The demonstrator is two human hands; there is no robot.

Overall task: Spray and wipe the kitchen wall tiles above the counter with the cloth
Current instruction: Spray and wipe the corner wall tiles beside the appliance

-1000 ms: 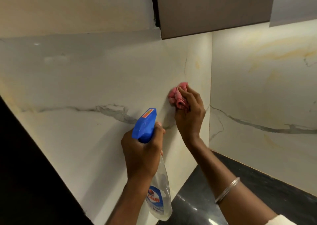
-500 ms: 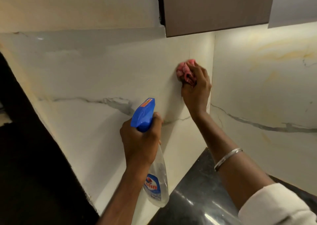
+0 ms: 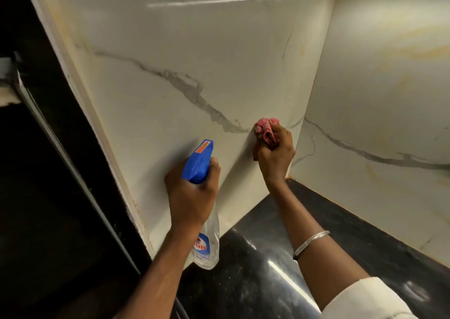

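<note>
Our right hand [image 3: 276, 155] grips the bunched cloth [image 3: 265, 129] against the tiles [image 3: 194, 58], close to the corner; our left hand [image 3: 191, 192] is closed round the bottle [image 3: 205, 236]. We should press flat and overlap strokes towards the surface [image 3: 328, 221] below.

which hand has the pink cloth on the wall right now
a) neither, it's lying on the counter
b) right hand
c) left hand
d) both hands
b: the right hand presses the bunched pink cloth against the wall tiles near the corner, while the left hand grips the spray bottle.
</note>
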